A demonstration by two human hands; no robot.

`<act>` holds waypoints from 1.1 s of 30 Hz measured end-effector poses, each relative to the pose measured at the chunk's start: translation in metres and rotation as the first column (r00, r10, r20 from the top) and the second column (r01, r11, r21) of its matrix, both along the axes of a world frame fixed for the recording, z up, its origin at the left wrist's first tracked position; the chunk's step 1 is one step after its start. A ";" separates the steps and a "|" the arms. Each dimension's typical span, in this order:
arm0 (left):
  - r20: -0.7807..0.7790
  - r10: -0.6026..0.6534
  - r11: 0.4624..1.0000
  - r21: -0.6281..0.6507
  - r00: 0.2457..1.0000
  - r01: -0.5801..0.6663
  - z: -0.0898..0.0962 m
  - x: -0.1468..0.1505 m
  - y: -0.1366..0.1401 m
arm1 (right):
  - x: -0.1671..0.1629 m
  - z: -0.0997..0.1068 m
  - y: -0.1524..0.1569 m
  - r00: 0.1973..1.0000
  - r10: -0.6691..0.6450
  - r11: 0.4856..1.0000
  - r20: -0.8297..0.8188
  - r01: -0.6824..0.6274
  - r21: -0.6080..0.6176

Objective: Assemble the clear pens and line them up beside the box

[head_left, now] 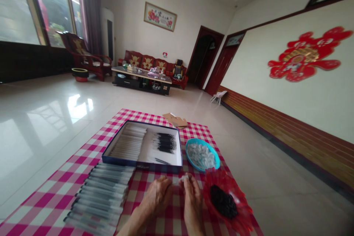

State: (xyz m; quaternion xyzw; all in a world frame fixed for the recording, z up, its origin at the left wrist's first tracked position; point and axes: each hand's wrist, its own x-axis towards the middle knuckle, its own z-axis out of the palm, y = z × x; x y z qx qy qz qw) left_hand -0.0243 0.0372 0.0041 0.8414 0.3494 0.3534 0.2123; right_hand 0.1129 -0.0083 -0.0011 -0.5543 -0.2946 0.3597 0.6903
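Note:
My left hand (158, 191) is closed, its fingertips at one end of a slim clear tube (175, 181) that looks like a pen barrel. Across from it, my right hand (193, 199) pinches a small clear plastic piece (183, 178) between thumb and fingers, against or close to the tube's other end. Blur hides whether the two parts are joined. To the left lies a row of translucent pen barrels (102, 195) with black ends. Behind my hands, a shallow box (151, 166) holds pale tubes (128, 142) and thin black sticks (166, 142) like refills.
Right of the box stands a blue bowl (217, 161) of small clear pieces. Nearer, a red petal-edged bowl (243, 206) holds small black parts. Folded cardboard (175, 120) lies at the far edge of the checked tablecloth (83, 158). A coffee table (132, 81) and sofa stand beyond.

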 end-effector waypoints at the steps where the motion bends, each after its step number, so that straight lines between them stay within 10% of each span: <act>1: 0.006 0.007 1.000 0.000 1.000 -0.007 0.000 0.000 0.000 | 0.001 0.002 0.001 1.000 -0.020 1.000 0.009 0.020 0.019; 15: 0.030 0.014 1.000 -0.008 0.999 -0.014 0.001 0.000 0.000 | 0.111 0.070 0.014 0.953 -0.113 0.991 0.281 0.129 -0.038; 21: 0.067 -0.018 1.000 -0.001 0.998 0.018 -0.005 0.000 0.003 | 0.158 0.062 -0.033 0.653 0.136 0.970 0.745 0.065 -0.234; 27: 0.039 -0.056 0.998 0.010 0.998 0.056 -0.010 -0.001 0.002 | 0.152 0.061 -0.039 0.304 0.442 0.893 0.844 -0.055 -0.448; 33: 0.050 -0.031 0.999 0.028 0.998 0.029 -0.009 -0.002 0.000 | 0.144 0.064 -0.039 0.318 0.439 0.899 0.840 -0.161 -0.408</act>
